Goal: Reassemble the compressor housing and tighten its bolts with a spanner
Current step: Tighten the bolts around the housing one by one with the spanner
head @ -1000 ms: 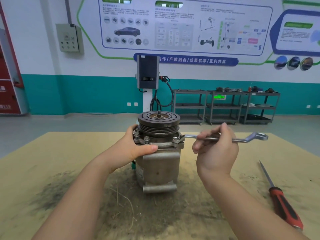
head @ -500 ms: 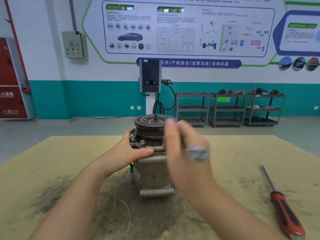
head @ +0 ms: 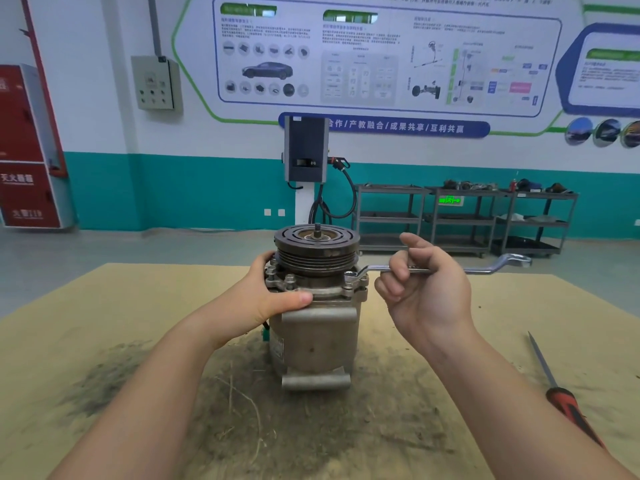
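- At the middle of the worktop (head: 104, 306), toward its far edge, the compressor (head: 317, 327) stands upright on a dark, dusty smear, with its grooved pulley (head: 317, 252) on top.
- On the compressor's left side, the left hand (head: 266, 299) grips the flange, thumb laid across the front just below the bolts (head: 289, 282) and fingers wrapped round the back.
- Just right of the pulley, the spanner (head: 446, 270) lies level, its near ring seated over a bolt on the right edge of the flange and its far ring pointing toward the worktop's right edge.
- Around the spanner's shank, the right hand (head: 426, 296) is closed with its fingers curled, palm facing the camera.
- Near the right edge of the worktop, well apart from the compressor, a screwdriver (head: 564, 396) with a red and black handle lies with its blade pointing away.
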